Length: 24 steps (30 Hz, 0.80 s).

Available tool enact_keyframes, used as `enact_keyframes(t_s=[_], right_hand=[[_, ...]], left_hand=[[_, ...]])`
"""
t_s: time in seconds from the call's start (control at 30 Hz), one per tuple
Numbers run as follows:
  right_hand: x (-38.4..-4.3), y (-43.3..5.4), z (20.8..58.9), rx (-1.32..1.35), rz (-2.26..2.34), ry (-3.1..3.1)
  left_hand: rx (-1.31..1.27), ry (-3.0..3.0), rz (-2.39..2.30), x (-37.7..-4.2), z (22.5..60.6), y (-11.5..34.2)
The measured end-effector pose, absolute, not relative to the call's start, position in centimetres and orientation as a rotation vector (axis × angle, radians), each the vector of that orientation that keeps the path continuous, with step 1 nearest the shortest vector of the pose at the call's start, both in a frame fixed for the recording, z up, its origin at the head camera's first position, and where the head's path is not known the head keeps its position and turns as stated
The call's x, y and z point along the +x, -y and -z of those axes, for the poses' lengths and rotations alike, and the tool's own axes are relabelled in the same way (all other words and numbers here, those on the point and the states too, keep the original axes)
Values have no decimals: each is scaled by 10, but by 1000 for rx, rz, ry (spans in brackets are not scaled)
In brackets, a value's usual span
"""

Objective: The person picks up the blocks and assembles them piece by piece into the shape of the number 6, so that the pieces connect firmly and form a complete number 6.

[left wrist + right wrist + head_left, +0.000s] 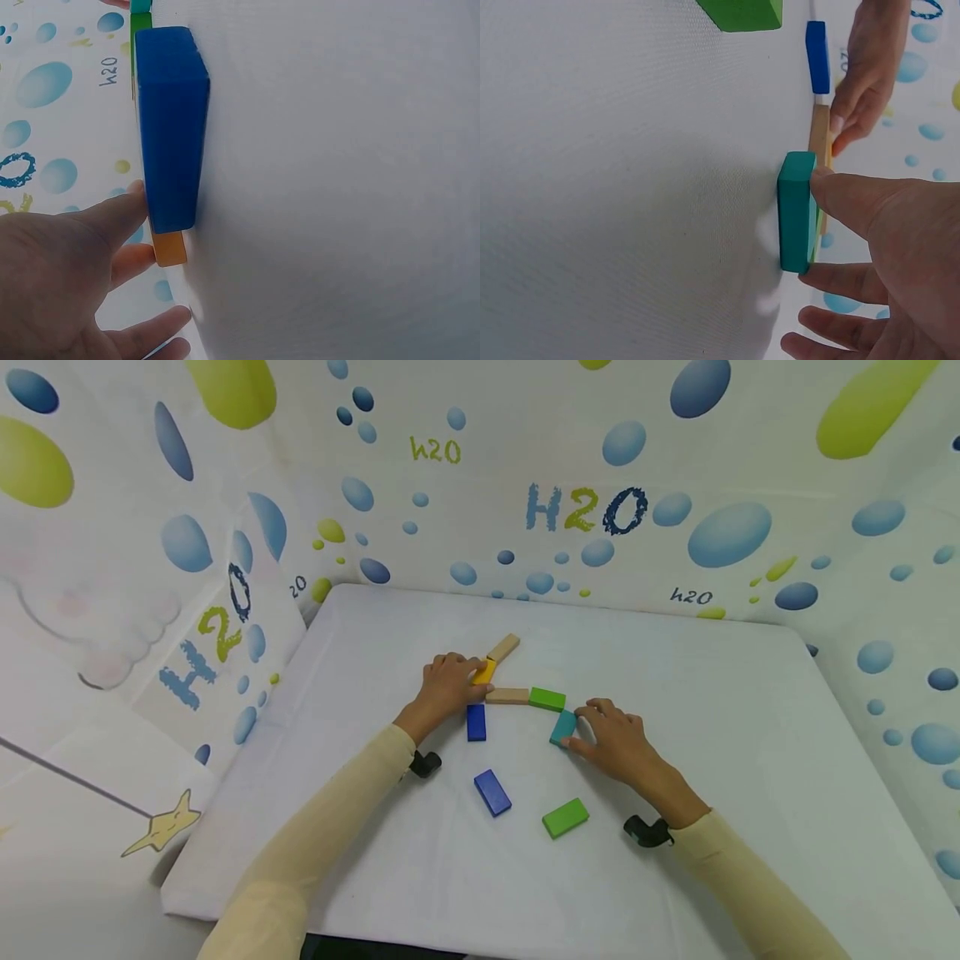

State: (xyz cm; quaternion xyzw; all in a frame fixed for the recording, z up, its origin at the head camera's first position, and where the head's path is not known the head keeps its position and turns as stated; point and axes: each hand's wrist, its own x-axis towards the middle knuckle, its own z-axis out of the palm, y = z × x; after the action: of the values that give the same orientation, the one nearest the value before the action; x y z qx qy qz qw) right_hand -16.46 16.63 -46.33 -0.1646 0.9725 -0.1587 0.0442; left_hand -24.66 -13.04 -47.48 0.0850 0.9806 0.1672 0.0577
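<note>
Where a table (712,685) is covered in white, finely textured cloth (375,877), eight smooth, flat, oblong blocks are laid out: two blue blocks (492,792), two green blocks (566,818), two bare wooden blocks (507,696), one yellow block (487,671), one teal block (563,727). Hands, two, both half spread: by the left hand (444,682) the yellow block is pinched, towards the far edge; by the right hand (615,741) the teal block is pinched near its ends, about midway between left and right edges. One blue, one green: set apart, closer to the near edge.
</note>
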Motion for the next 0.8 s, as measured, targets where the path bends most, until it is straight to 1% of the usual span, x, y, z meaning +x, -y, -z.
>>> enact_keyframes(t_s=[0.3,0.53,0.8], right_hand=[[-159,-167,478,-533,469,-3014],[-152,-169,469,-530,414,-3023],[-120,-166,447,-610,334,-3008]], left_hand=[[264,-3015,-503,-240,486,130],[253,-3018,-494,-241,485,128],[249,-3001,-522,-241,480,128]])
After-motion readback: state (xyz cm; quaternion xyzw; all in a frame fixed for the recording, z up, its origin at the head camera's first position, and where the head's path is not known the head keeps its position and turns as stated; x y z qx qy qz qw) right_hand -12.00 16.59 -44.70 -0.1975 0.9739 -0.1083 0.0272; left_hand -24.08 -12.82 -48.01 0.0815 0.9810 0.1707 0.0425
